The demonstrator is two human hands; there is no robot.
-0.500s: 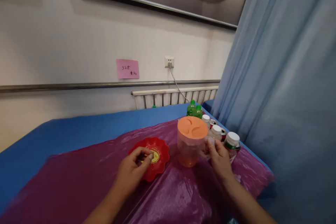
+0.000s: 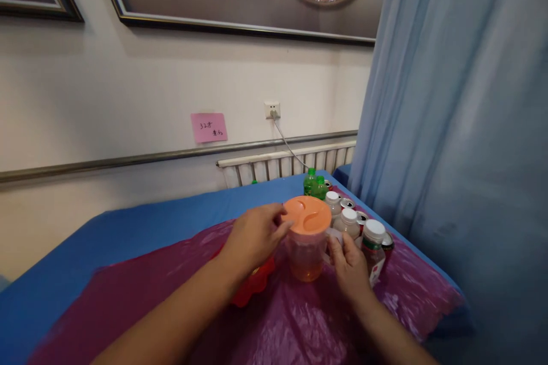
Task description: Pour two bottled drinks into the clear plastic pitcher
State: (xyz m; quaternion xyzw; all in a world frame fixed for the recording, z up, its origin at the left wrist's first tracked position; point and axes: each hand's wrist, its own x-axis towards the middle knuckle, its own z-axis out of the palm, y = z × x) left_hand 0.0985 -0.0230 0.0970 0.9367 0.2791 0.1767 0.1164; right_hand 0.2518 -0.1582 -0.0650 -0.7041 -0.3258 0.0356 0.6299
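A clear plastic pitcher (image 2: 305, 259) stands upright, with amber liquid at its bottom and an orange lid (image 2: 308, 215) on top. My right hand (image 2: 349, 262) is closed around its handle on the right side. At the lid's left edge is my left hand (image 2: 259, 234), its thumb and fingers curved but apart; the fingertips reach the rim, and I cannot tell how firmly they touch. Below my left forearm lies a red scalloped plate (image 2: 257, 284), mostly covered by the arm, so its yellow centre is nearly hidden.
Right of the pitcher stand white-capped bottles (image 2: 347, 223) and several drink cans (image 2: 387, 242). Green bottles (image 2: 310, 182) stand behind. A purple plastic sheet (image 2: 171, 291) covers part of the blue tabletop (image 2: 141, 217). A blue curtain (image 2: 449, 125) hangs at the right; a radiator (image 2: 278, 166) lines the wall.
My left hand has moved right and up from the red plate to the edge of the pitcher's lid. My right hand stays at the handle. The camera view has shifted slightly.
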